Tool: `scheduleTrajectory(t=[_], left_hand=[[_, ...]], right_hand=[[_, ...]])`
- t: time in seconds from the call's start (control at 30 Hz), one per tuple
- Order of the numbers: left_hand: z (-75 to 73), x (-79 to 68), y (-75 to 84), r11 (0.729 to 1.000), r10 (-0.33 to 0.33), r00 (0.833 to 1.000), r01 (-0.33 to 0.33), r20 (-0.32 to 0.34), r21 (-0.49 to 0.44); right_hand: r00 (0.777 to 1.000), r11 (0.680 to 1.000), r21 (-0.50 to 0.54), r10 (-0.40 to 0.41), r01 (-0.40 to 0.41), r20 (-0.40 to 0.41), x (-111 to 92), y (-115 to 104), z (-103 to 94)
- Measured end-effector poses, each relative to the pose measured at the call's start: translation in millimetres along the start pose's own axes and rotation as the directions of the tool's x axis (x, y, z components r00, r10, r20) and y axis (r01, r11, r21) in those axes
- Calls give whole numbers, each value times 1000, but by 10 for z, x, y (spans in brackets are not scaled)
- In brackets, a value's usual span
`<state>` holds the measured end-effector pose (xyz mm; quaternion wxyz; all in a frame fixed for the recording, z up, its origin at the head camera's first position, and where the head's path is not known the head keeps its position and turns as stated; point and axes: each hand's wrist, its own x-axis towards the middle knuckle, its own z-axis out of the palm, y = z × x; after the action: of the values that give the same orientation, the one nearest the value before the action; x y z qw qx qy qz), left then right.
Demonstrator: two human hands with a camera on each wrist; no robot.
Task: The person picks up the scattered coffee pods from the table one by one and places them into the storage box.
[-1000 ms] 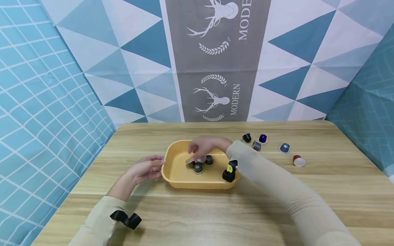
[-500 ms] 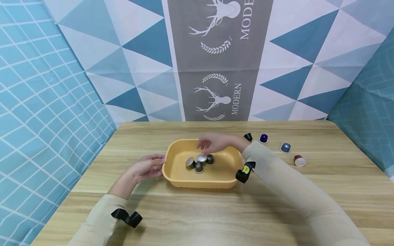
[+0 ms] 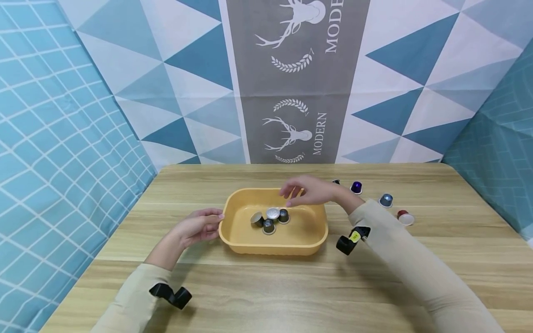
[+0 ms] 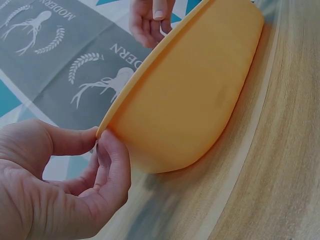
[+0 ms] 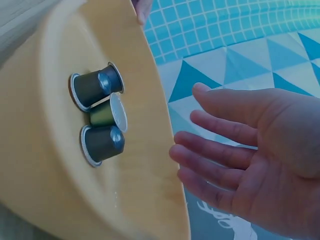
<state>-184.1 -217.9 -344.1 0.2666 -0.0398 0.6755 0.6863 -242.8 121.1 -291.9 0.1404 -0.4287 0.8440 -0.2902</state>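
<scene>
A yellow plastic basin [image 3: 272, 249] stands on the table. My left hand [image 3: 202, 226] pinches its left rim between thumb and fingers, as the left wrist view shows [image 4: 75, 175]. Several coffee capsules lie together inside: a dark one [image 3: 268, 226] in front, a tilted one [image 3: 257, 219] at left, a pale lid-up one [image 3: 272, 213], and another dark one [image 3: 283, 216]. In the right wrist view, the lid-up capsule looks green [image 5: 102, 114]. Over the basin's back right rim, my right hand [image 3: 310, 190] hovers with loosely spread fingers and holds nothing.
Right of the basin lie more capsules: a purple-blue one [image 3: 356, 187], a steel-blue one [image 3: 386, 200] and a red one [image 3: 405, 218] on its side. A black capsule [image 3: 336, 181] is mostly hidden behind my right hand. Patterned cloth [image 3: 291, 83] hangs behind the wooden table [image 3: 266, 286].
My right hand has let go of the tilted capsule at the left of the group and moved up and right, its fingers spreading. The left hand stays on the basin's rim.
</scene>
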Motion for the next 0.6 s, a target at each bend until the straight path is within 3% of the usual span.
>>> scheduleTrajectory(t=[0.23, 0.6], left_hand=[[10, -4, 1, 1000, -5, 1000, 6, -11, 14], [-9, -6, 8, 1000, 2, 1000, -2, 16, 12]], right_hand=[[997, 1000, 22, -5, 7, -79, -149, 103, 72], [979, 997, 64, 49, -37, -196, -419, 162, 113]])
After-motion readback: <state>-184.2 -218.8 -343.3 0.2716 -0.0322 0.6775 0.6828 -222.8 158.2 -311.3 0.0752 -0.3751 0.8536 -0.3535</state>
